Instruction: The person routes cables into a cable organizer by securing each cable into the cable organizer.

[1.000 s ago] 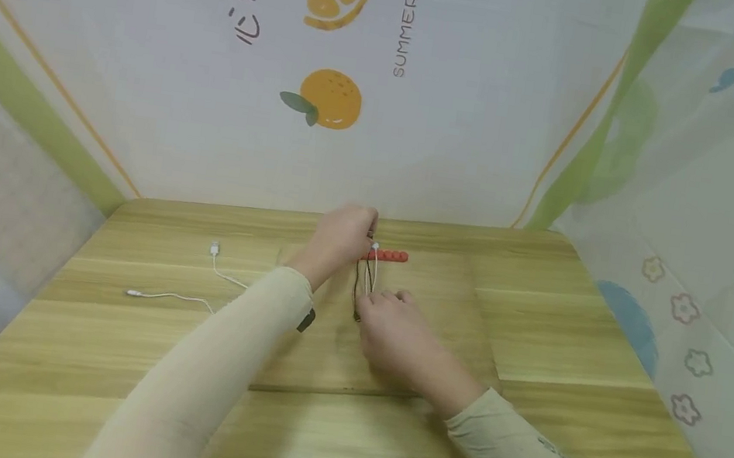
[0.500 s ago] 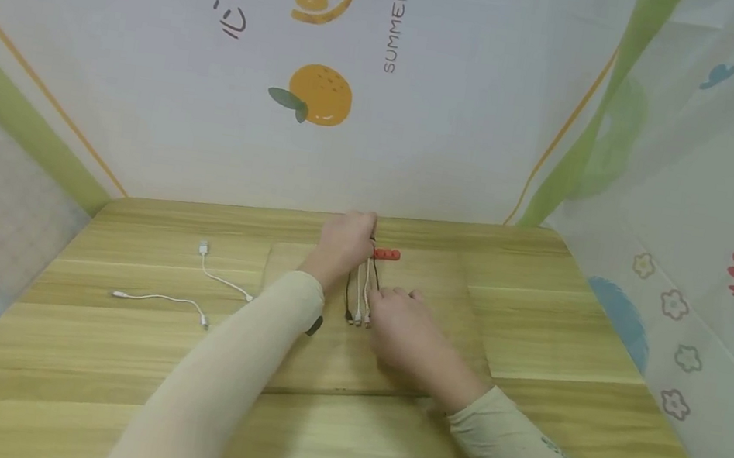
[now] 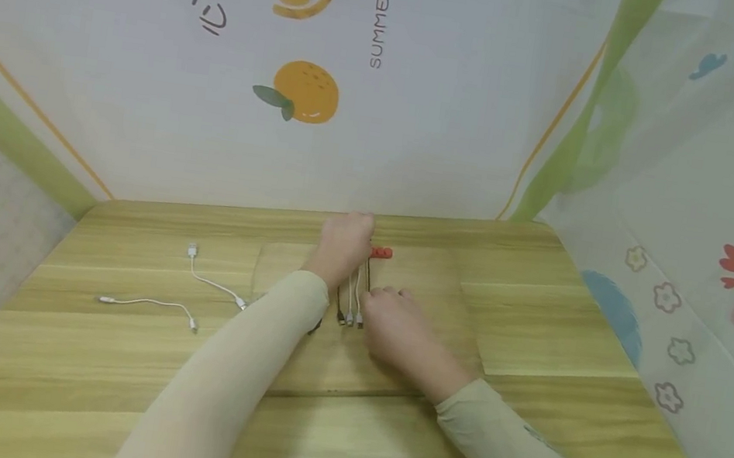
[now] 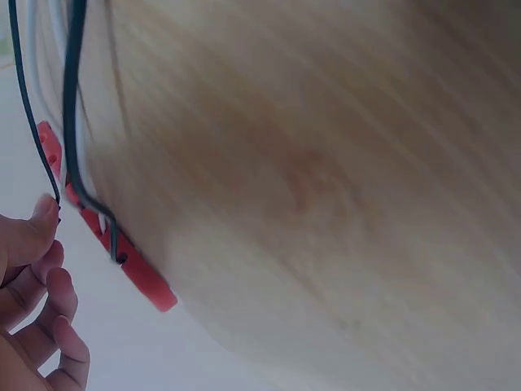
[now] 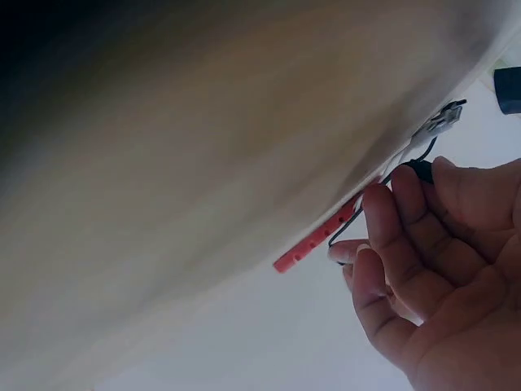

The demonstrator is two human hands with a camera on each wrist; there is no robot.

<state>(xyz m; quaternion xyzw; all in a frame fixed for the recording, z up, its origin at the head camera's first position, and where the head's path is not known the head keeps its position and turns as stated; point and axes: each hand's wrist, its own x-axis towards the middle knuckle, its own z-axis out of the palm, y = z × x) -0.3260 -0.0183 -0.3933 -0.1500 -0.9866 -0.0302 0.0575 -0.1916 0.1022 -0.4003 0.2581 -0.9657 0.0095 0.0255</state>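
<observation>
Curtain: white [image 3: 437,129], printed with oranges and lettering, behind the table's far edge.
Table: wood-grained [image 3: 559,318], under everything being handled.
Board: thin, wooden [image 3: 318,375], flat on the table beneath the hands.
Sleeves: pale; the left [image 3: 220,373] reaches in over the board's left part, the right [image 3: 519,446] comes from the near right.
Left hand: at the board's far side [image 3: 343,245], thumb and finger pinching the held cord beside the strip, other fingers loosely bent.
Right hand: nearer the person [image 3: 398,331], over the board, thumb and fingers pinching the plug.
Loose cables: two white ones on the table left of the board, one nearer [image 3: 152,301], one farther [image 3: 213,282], its right end close to the left sleeve.
Row: a black cable [image 3: 340,299] and two white cables [image 3: 358,290] side by side, plugs on the board, left of the right hand.
Held cord: black [image 3: 368,275], between both hands; whether it sits in a slot, I cannot tell.
Strip: red, slotted [image 3: 382,252], at the board's far edge, partly hidden by the left hand.
Plug: black [image 5: 420,169], at the cord's near end.
</observation>
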